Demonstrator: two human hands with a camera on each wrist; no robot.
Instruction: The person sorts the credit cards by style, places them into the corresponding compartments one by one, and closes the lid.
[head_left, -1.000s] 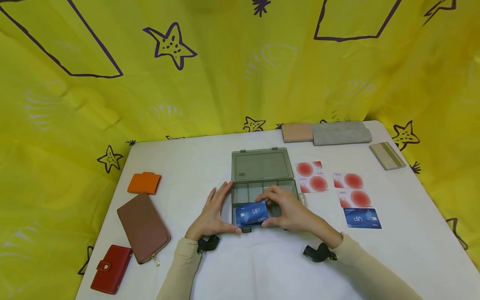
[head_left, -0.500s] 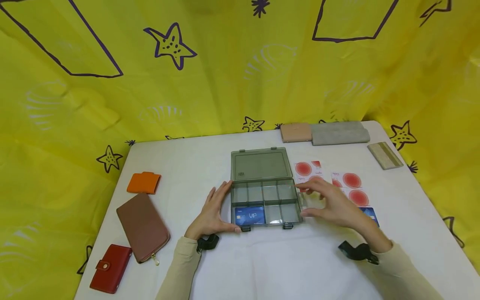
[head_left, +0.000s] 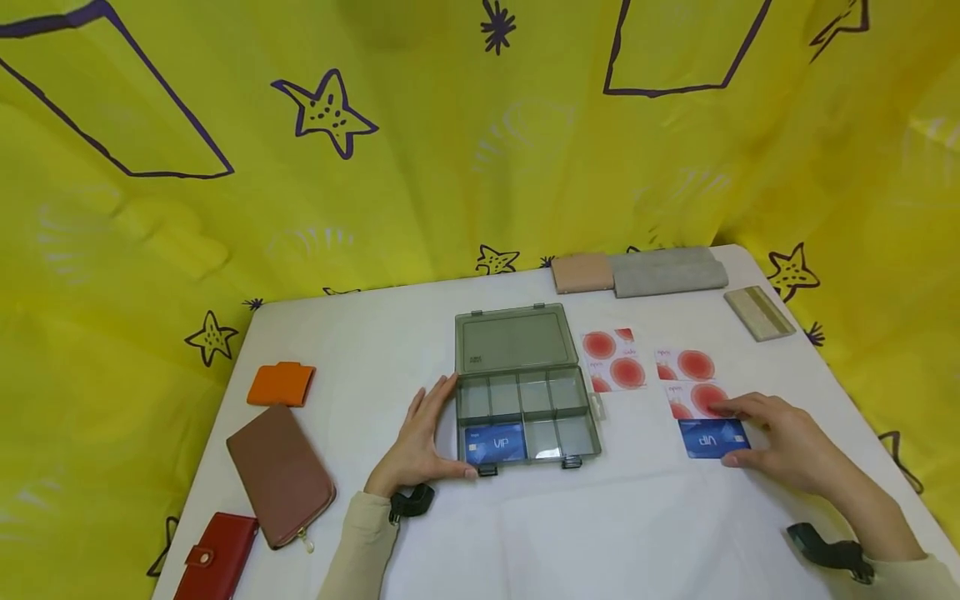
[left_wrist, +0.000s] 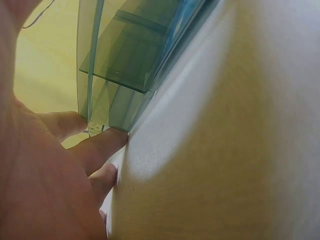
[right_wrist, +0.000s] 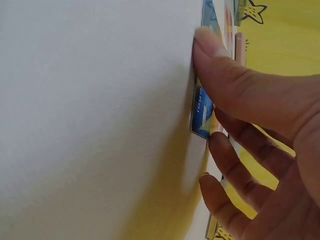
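Note:
A translucent green compartment box (head_left: pixel 555 433) stands on the table with its lid (head_left: pixel 517 337) swung back. A blue VIP card (head_left: pixel 495 443) lies in its front left compartment. My left hand (head_left: pixel 416 437) braces the box's left side, fingers extended along it and thumb by the front latch; the left wrist view shows fingertips (left_wrist: pixel 120 136) at the box wall. Over on the right, my right hand (head_left: pixel 787 437) spans another blue VIP card (head_left: pixel 705 439) lying on the table. Its thumb (right_wrist: pixel 212 45) is at the near edge, and its index fingertip overlaps the red-and-white card (head_left: pixel 686 400) behind.
More red-and-white cards (head_left: pixel 613 360) lie right of the box. Orange (head_left: pixel 281 384), brown (head_left: pixel 281 475) and red (head_left: pixel 217 557) wallets are at the left. Pink (head_left: pixel 583 273), grey (head_left: pixel 667 272) and beige (head_left: pixel 759 313) wallets sit along the back right.
My right hand has let go of a blue VIP card in the box and moved right to the card on the table. The left hand stays at the box. The head view has shifted slightly.

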